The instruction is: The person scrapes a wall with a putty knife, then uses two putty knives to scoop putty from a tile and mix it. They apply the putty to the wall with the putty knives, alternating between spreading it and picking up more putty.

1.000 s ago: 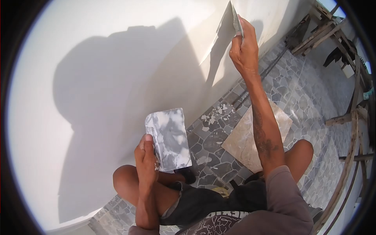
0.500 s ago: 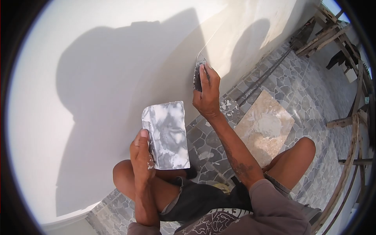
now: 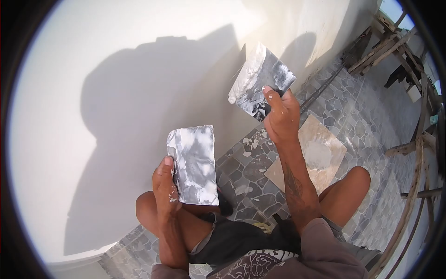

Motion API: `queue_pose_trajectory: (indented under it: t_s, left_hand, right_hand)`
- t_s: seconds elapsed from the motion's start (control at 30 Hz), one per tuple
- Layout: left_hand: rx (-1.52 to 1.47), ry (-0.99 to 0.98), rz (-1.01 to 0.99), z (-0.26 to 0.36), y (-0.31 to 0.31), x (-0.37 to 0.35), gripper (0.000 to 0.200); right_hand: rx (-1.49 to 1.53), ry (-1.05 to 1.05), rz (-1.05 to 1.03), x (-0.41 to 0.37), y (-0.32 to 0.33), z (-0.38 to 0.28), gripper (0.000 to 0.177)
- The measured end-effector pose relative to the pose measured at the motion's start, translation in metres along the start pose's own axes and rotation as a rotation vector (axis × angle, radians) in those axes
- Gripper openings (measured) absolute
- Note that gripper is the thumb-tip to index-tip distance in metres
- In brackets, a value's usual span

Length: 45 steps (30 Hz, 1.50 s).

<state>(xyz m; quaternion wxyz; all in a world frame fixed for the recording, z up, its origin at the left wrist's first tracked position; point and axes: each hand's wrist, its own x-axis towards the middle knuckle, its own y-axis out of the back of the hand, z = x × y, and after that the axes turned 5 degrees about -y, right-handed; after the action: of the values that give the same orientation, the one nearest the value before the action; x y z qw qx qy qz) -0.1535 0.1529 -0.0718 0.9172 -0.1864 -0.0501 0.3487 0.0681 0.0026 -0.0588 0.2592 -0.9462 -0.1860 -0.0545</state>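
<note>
My left hand (image 3: 165, 186) is closed on the left edge of a rectangular plastering blade (image 3: 197, 167), its flat face smeared with white paste. In my right hand (image 3: 282, 116) is a second wide blade, a putty knife (image 3: 274, 72), its face turned up towards me. A thick ridge of white putty (image 3: 246, 81) lies along that blade's left edge, close to the pale wall (image 3: 130, 93). My right thumb presses on the face; the other fingers are mostly hidden behind it. The two blades are apart.
A beige square tile (image 3: 332, 144) bearing white paste lies on the stone-patterned floor (image 3: 371, 121), right of my right forearm. Dropped paste flakes (image 3: 253, 142) dot the floor by the wall. Wooden scaffold poles (image 3: 418, 153) stand at the right. My bent knees flank the work area.
My right hand has come off the wall, moved right and turned its putty knife over, so the putty-laden face now shows. My left hand and its blade have shifted slightly left and down.
</note>
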Motion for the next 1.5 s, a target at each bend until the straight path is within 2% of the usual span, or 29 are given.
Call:
queue_pose_trajectory:
  t_s: [0.07, 0.2, 0.33, 0.43, 0.67, 0.77, 0.87, 0.97, 1.03, 1.2, 1.3, 1.43, 1.5]
  left_hand:
    - [0.011, 0.005, -0.023, 0.002, 0.002, 0.0, 0.043]
    - [0.006, 0.005, -0.079, 0.013, 0.001, -0.003, 0.044]
    - [-0.012, 0.028, -0.15, 0.011, 0.01, 0.0, 0.041]
    - [0.021, 0.029, -0.156, 0.013, 0.01, -0.001, 0.041]
    - [0.057, -0.017, -0.136, 0.022, 0.002, 0.0, 0.04]
    - [0.081, -0.02, -0.154, 0.032, -0.003, 0.003, 0.04]
    - [0.058, -0.028, -0.215, 0.033, 0.004, 0.006, 0.041]
    - [0.119, -0.015, -0.228, 0.039, 0.003, 0.009, 0.042]
    - [0.092, 0.04, -0.242, 0.036, 0.01, 0.009, 0.043]
    - [0.015, 0.093, -0.234, 0.027, 0.017, 0.01, 0.045]
    - [0.012, 0.101, -0.216, 0.028, 0.021, 0.007, 0.045]
    - [-0.028, 0.118, -0.213, 0.009, 0.016, 0.016, 0.045]
    - [-0.041, 0.125, -0.233, 0.007, 0.019, 0.017, 0.045]
  right_hand:
    - [-0.523, 0.239, 0.063, 0.025, -0.004, -0.042, 0.024]
    - [-0.853, 0.802, -0.085, 0.072, -0.022, -0.085, 0.032]
    - [-1.053, 1.341, -0.168, 0.107, -0.047, -0.093, 0.045]
    - [-1.112, 1.215, -0.168, 0.1, -0.069, -0.086, 0.055]
    - [-1.199, 1.215, 0.002, 0.101, -0.07, -0.027, 0.065]
    - [-1.169, 1.193, 0.004, 0.079, -0.073, 0.013, 0.072]
    - [-1.184, 1.109, -0.001, 0.047, -0.078, 0.059, 0.068]
    - [-1.292, 1.061, -0.02, 0.014, -0.082, 0.104, 0.049]
    - [-1.263, 1.034, -0.045, -0.007, -0.087, 0.124, 0.045]
    - [-1.221, 1.005, -0.176, -0.046, -0.076, 0.165, 0.051]
    - [-1.086, 0.887, -0.402, -0.058, -0.057, 0.147, 0.054]
    - [-0.899, 0.78, -0.393, -0.019, -0.021, 0.075, 0.06]
    - [-0.905, 0.794, -0.214, 0.023, -0.012, 0.04, 0.064]
